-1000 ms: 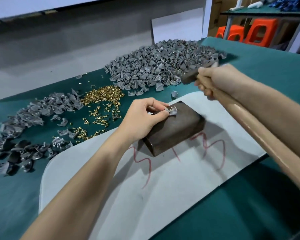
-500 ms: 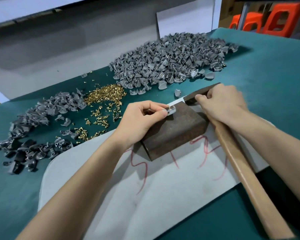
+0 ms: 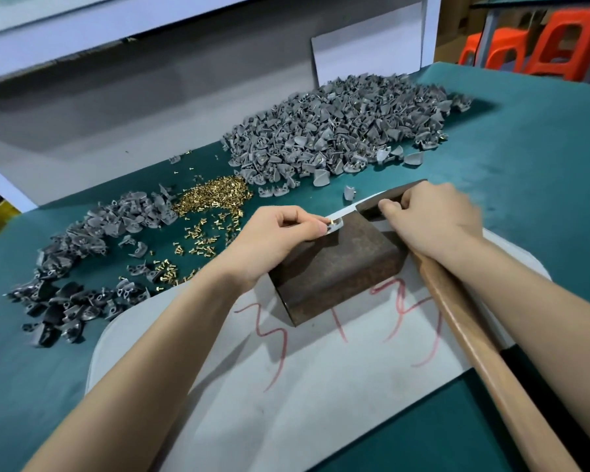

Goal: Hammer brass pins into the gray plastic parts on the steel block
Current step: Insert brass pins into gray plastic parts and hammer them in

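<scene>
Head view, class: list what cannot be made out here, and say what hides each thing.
All in the head view.
Hammer head: mostly covered by the right hand; striking face unseen.
Hammer handle: end cut off by the bottom frame edge.
Brass pin in the gray part: too small, partly under fingers of the left hand; depth unclear.
Red marks on the white sheet: partly behind the steel block.

The left hand [image 3: 280, 233] pinches a gray part [image 3: 334, 225] between thumb and forefinger, its other fingers curled. The right hand [image 3: 433, 219], knuckles up, grips the hammer [image 3: 474, 335] near its head.
</scene>
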`<state>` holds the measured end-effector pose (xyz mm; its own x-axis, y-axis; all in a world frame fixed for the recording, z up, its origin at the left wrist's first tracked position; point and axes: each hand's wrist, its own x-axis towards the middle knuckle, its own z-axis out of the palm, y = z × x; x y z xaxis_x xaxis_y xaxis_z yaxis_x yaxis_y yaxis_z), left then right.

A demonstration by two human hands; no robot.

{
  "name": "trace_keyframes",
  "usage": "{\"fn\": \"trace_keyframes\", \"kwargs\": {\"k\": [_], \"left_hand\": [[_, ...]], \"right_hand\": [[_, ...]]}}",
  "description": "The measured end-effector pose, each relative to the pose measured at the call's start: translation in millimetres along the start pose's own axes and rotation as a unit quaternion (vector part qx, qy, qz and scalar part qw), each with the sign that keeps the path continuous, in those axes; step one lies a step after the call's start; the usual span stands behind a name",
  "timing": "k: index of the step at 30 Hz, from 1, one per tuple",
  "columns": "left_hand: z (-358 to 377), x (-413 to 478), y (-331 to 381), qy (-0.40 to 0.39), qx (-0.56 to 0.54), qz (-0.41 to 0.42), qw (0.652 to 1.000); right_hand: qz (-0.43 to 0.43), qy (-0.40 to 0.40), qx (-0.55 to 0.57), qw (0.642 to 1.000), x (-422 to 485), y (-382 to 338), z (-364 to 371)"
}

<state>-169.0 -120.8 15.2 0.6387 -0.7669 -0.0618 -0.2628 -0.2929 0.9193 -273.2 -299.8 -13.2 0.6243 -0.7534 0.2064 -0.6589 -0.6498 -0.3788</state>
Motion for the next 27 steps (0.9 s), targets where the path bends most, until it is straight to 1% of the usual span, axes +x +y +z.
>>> {"fn": "trace_keyframes", "kwargs": {"k": [1,2,3,4,5,7,9,10,11,13,15,16,17,18,19,20,21,22,24,27], "left_hand": [[-3,9,8,0.002,-0.021,-0.013,1.0],[-6,21,17,0.025,-0.066,-0.02,0.997],[-11,36,27,0.063,-0.127,-0.026,0.99],[-19,53,35,0.111,-0.161,-0.03,0.98],[-28,67,41,0.146,-0.133,-0.03,0.98],[-51,86,38,0.189,0.017,-0.028,0.981],[-80,89,18,0.214,0.128,-0.029,0.968],[-100,83,5,0.228,0.173,-0.045,0.957],[-121,76,-11,0.251,0.227,-0.07,0.938],[-172,56,-48,0.3,0.318,-0.152,0.887],[-211,31,-79,0.303,0.351,-0.255,0.849],[-222,18,-96,0.291,0.364,-0.267,0.843],[-230,9,-110,0.253,0.405,-0.26,0.839],[-233,-2,-114,0.233,0.451,-0.26,0.821],[-229,-10,-112,0.27,0.406,-0.257,0.834],[-228,-16,-110,0.307,0.391,-0.229,0.837],[-229,-21,-110,0.325,0.405,-0.198,0.831],[-229,-23,-110,0.327,0.42,-0.18,0.827],[-229,-23,-111,0.327,0.422,-0.159,0.831],[-222,-20,-101,0.303,0.43,-0.157,0.836]], "right_hand": [[0.001,0.004,-0.003,1.0,0,-1,1],[0.003,0.008,-0.004,1.0,0,-2,1],[0.004,0.012,-0.005,1.0,0,-2,1],[0.004,0.015,-0.007,1.0,0,-1,1],[0.003,0.018,-0.007,1.0,0,-1,0],[-0.001,0.018,-0.006,1.0,-1,1,0],[-0.007,0.018,-0.016,1.0,-1,3,1],[-0.012,0.019,-0.024,0.999,-1,3,1],[-0.016,0.021,-0.03,0.999,0,3,1],[-0.026,0.024,-0.038,0.999,1,2,2],[-0.034,0.028,-0.047,0.998,3,2,2],[-0.037,0.029,-0.052,0.998,4,2,3],[-0.039,0.031,-0.056,0.997,4,1,4],[-0.038,0.031,-0.057,0.997,4,1,4],[-0.037,0.029,-0.058,0.997,4,1,4],[-0.035,0.025,-0.057,0.997,4,0,4],[-0.033,0.02,-0.055,0.998,3,0,4],[-0.033,0.017,-0.053,0.998,3,0,4],[-0.038,0.017,-0.049,0.998,1,0,4],[-0.042,0.022,-0.047,0.998,-1,0,3]]}}
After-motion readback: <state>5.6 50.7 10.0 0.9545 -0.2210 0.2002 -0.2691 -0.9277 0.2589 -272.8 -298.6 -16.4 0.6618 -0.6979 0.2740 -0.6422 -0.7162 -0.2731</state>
